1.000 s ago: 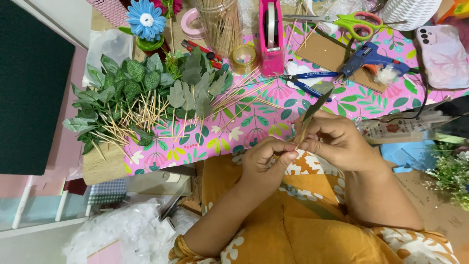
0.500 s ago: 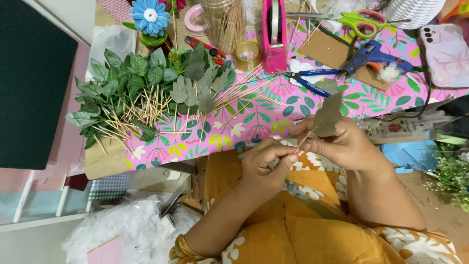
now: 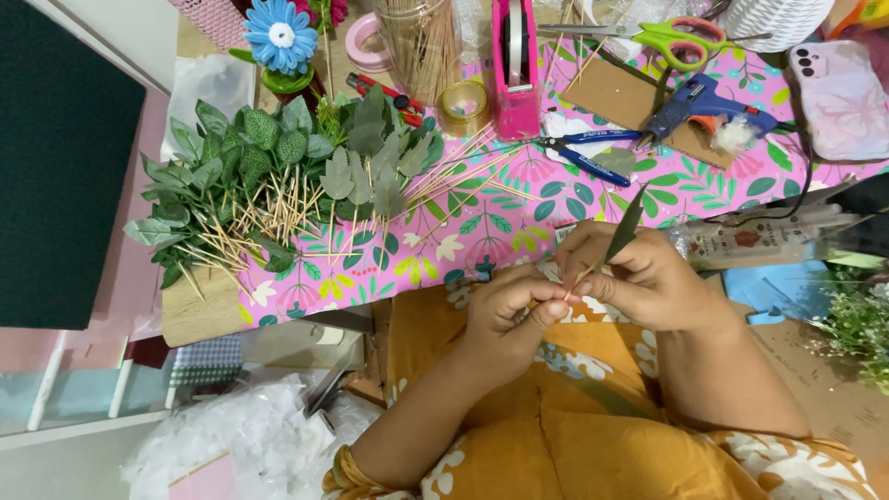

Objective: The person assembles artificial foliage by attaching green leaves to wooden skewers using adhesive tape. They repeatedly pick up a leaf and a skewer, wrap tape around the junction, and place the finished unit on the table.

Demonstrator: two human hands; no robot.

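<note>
My right hand [image 3: 648, 276] holds a green fabric leaf [image 3: 628, 225] fixed on a thin wooden stick, the leaf pointing up and away from me. My left hand [image 3: 507, 310] pinches the lower end of that same stick just left of the right hand's fingers. Both hands hover above my lap at the near edge of the table, which is covered with a pink floral sheet [image 3: 482, 236]. A pile of finished leaves on sticks [image 3: 278, 185] lies on the table to the left.
Behind the hands lie blue-handled pliers [image 3: 579, 153], a blue glue gun [image 3: 704, 102] on cardboard, green scissors [image 3: 681, 37], a pink tape dispenser [image 3: 514, 65], a tape roll [image 3: 463, 106], a jar of sticks [image 3: 421, 42] and a phone [image 3: 843, 83]. A blue paper flower [image 3: 278, 32] stands far left.
The leaf has turned edge-on and now points up more steeply. Both hands stay together near the table edge, with the fingers shifting along the stick.
</note>
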